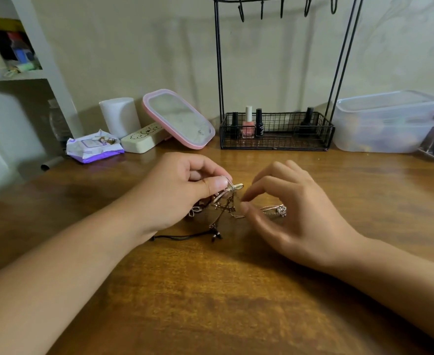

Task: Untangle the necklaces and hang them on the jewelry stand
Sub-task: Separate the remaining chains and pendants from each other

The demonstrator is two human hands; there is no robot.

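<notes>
Inside wire basket (277,143), 5 polish bottles (248,123)

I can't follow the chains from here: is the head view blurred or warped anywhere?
Head view: the tangled necklaces and right hand fingertips are softly motion-blurred; left hand sharper; wide-angle bends the jewelry stand posts; dim warm light, soft shadows, no glare.
</notes>
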